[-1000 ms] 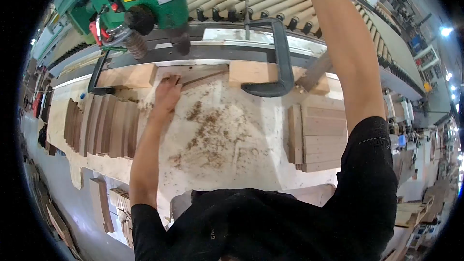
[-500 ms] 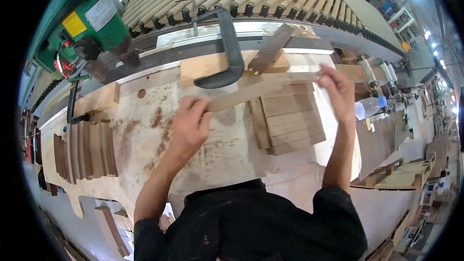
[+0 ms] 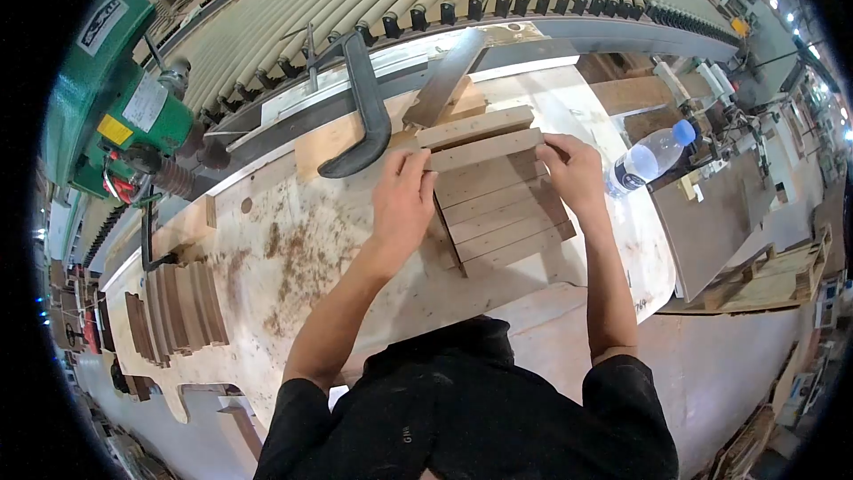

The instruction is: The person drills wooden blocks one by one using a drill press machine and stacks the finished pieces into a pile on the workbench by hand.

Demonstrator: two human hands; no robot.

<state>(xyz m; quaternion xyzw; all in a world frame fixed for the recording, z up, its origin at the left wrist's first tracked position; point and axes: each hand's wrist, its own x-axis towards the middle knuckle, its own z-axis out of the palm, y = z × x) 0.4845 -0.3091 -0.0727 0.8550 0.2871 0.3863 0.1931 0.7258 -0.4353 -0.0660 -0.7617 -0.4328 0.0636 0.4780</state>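
Observation:
A short wooden strip (image 3: 484, 149) lies between my two hands above a stack of wooden strips (image 3: 502, 213). My left hand (image 3: 404, 200) grips its left end with bent fingers, and my right hand (image 3: 573, 173) pinches the right end. Just behind it, another wooden strip (image 3: 475, 127) lies almost parallel. Beyond that, a dark C-clamp (image 3: 364, 111) and a slanted flat bar (image 3: 447, 78) rest over a pale wood block (image 3: 329, 140) on the workbench (image 3: 329, 302).
Curved wooden pieces (image 3: 178, 311) stand in a row on the bench's left side. A green machine (image 3: 142, 98) is at the upper left, with a roller conveyor (image 3: 355, 0) behind the bench. A plastic bottle (image 3: 649, 160) lies to the right, near a pallet (image 3: 773, 280).
Both hands have come closer together over the stack. The long strip stretched between them before is no longer seen that way; a shorter-looking strip is now level between them. The camera view has shifted.

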